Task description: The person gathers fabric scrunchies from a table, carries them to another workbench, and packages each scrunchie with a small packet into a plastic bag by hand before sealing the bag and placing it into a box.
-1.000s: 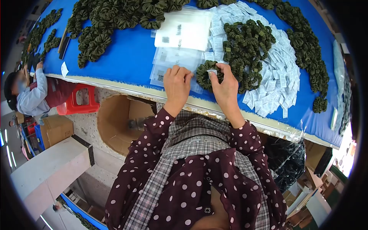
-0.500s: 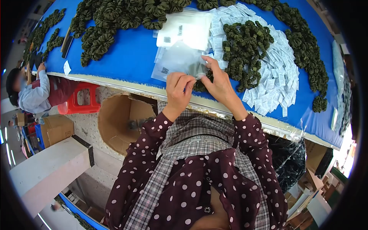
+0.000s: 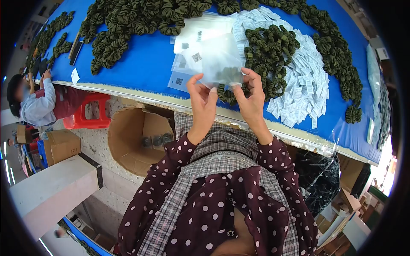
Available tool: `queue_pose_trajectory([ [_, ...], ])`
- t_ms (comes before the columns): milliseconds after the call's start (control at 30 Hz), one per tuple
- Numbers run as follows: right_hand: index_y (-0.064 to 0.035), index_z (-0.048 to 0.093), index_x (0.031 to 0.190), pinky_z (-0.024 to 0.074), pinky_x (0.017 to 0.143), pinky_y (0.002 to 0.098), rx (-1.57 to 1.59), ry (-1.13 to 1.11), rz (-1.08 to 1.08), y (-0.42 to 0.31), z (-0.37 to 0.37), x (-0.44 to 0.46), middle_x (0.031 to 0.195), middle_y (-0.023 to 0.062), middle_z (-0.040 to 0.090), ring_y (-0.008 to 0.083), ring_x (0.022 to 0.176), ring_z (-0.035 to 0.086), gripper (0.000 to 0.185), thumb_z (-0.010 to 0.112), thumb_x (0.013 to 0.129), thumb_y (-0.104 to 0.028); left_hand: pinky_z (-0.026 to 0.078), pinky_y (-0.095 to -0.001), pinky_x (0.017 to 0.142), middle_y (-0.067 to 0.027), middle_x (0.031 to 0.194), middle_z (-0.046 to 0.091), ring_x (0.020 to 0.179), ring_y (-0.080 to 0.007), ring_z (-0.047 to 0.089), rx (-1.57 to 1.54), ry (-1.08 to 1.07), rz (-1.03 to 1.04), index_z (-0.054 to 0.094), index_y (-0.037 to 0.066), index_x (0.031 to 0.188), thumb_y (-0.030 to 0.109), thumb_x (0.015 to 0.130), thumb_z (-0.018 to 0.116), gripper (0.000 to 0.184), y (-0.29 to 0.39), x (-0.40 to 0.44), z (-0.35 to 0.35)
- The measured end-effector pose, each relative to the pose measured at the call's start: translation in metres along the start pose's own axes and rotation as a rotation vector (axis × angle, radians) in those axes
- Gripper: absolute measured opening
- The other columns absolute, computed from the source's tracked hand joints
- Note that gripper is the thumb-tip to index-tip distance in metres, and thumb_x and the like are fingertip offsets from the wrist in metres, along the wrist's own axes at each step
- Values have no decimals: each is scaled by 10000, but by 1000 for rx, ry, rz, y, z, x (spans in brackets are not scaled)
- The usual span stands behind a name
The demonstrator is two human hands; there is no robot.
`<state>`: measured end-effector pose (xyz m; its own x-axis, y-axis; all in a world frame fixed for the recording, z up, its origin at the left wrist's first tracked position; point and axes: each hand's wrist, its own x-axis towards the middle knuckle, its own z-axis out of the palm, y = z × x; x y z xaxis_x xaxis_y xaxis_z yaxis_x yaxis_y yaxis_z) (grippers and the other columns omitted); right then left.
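Observation:
A frosted plastic bag [image 3: 218, 49] with a small printed code is stretched between my hands at the table's front edge. My left hand [image 3: 202, 102] pinches its near left corner between thumb and fingers. My right hand [image 3: 251, 96] grips the near right corner the same way. Dark green shows through the bag's near end; whether that lies inside or beneath, I cannot tell. A dark green scrunchie [image 3: 226, 95] sits just below the bag, between my hands. Under the bag lies a stack of similar bags [image 3: 181, 63]. Right of my right hand is a heap of green scrunchies [image 3: 273, 55].
Many small white printed packets [image 3: 305, 91] spread over the blue table [image 3: 145, 59]. More scrunchies [image 3: 128, 19] line its far side. An open cardboard box [image 3: 128, 145] and a red stool [image 3: 92, 112] stand below. Another person [image 3: 38, 100] works at far left.
My hands have moved apart, and the bag is now spread wide between them, over the stack. The right hand has shifted slightly right. Dark items in the cardboard box show more clearly.

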<state>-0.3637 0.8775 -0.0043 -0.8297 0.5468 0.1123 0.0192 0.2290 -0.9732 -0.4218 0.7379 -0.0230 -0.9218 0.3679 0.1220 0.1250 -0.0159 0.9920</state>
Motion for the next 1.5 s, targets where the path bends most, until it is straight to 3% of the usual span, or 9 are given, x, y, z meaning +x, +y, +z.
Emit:
queue_pose_trajectory([
  [133, -45, 546, 1342, 516, 811, 297, 70, 27, 71, -11, -2, -5, 1117, 120, 665, 185, 972, 634, 511, 712, 859, -10, 472, -301, 773, -165, 1242, 439, 892, -206, 527, -60, -1, 95, 323, 57, 1478, -106, 852, 568, 691, -3, 4, 8],
  [300, -43, 555, 1326, 522, 810, 301, -48, 71, -17, 1, 0, -10, 1106, 120, 671, 197, 936, 645, 492, 711, 860, -9, 475, -280, 711, -117, 1090, 537, 825, -167, 569, 262, 119, 126, 386, 50, 1407, -129, 848, 569, 615, -6, 3, 9],
  [467, -41, 525, 1364, 482, 789, 256, -276, 148, -133, 0, 6, -14, 1041, 86, 640, 149, 880, 584, 491, 681, 900, -3, 463, -322, 654, -102, 944, 548, 732, -204, 526, 256, 180, 42, 516, 36, 1217, -127, 822, 579, 432, -8, -4, 9],
  [633, -50, 543, 1338, 533, 810, 310, -409, 248, -98, 9, 13, -6, 1091, 126, 671, 212, 917, 658, 528, 742, 849, -34, 462, -291, 642, -68, 881, 571, 745, -150, 554, 493, 107, 339, 564, 21, 1029, -102, 839, 597, 229, -4, -25, 16],
  [767, -50, 520, 1341, 528, 721, 310, -127, 129, 284, 11, 6, -1, 1042, 108, 661, 210, 845, 658, 573, 774, 828, -69, 467, -291, 624, -63, 896, 578, 685, -149, 540, 503, 129, 303, 576, 23, 963, -90, 837, 608, 172, -2, -27, 18],
  [967, -68, 507, 1330, 488, 620, 312, 301, -97, 170, -4, -9, -12, 884, 70, 635, 196, 724, 619, 581, 792, 827, -123, 470, -293, 602, -71, 894, 573, 626, -145, 526, 383, 146, 154, 572, 26, 973, -96, 839, 599, 183, 13, -9, 3],
  [1100, -87, 550, 1300, 451, 612, 292, -668, 85, 210, -20, 7, -5, 765, 28, 595, 175, 675, 566, 558, 811, 816, -180, 471, -284, 588, -73, 893, 557, 629, -147, 565, 147, 48, -52, 542, 16, 1049, -105, 845, 577, 239, 12, -12, 2],
  [1300, -99, 587, 1299, 457, 677, 281, -787, 107, -68, 12, -1, -23, 694, -10, 567, 154, 658, 546, 558, 817, 799, -193, 481, -261, 591, -78, 901, 553, 661, -156, 621, 205, 63, -164, 471, 9, 1206, -116, 852, 537, 381, 0, -39, -13],
  [1500, -117, 624, 1305, 443, 758, 303, -922, 153, -299, 28, -25, -40, 861, 1, 639, 182, 777, 567, 561, 817, 787, -207, 489, -300, 608, -102, 902, 561, 716, -184, 616, 360, -162, -299, 350, 4, 1342, -85, 861, 541, 525, 8, -42, -16],
])
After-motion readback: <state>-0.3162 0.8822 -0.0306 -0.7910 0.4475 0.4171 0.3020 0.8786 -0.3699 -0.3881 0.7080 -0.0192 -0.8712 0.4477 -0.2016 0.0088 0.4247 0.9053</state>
